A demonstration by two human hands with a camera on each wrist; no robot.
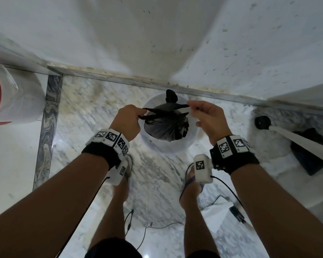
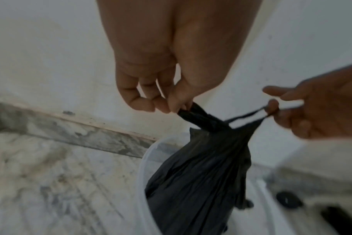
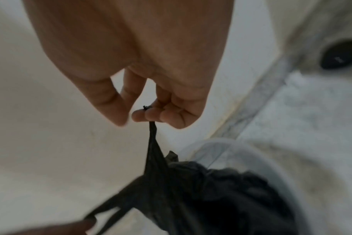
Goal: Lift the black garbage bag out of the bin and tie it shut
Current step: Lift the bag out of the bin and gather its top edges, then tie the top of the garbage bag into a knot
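Observation:
The black garbage bag (image 1: 166, 125) hangs bunched over the round translucent white bin (image 1: 192, 144) on the marble floor by the wall. My left hand (image 1: 136, 116) pinches one twisted black handle strip (image 2: 193, 111) on the bag's left side. My right hand (image 1: 194, 110) pinches the other thin strip (image 3: 152, 135) on the right, pulled taut away from the bag. In the left wrist view the bag (image 2: 199, 174) reaches down inside the bin's rim (image 2: 143, 160). A loose black flap (image 1: 171, 96) sticks up behind the bag.
A white wall meets the floor along a grey marble skirting (image 1: 119, 81) just behind the bin. A white stick with a black round end (image 1: 263, 122) lies at right above dark cloth (image 1: 309, 157). A white and red bag (image 1: 7, 94) sits at left. My sandalled feet (image 1: 190, 183) stand near cables (image 1: 157, 226).

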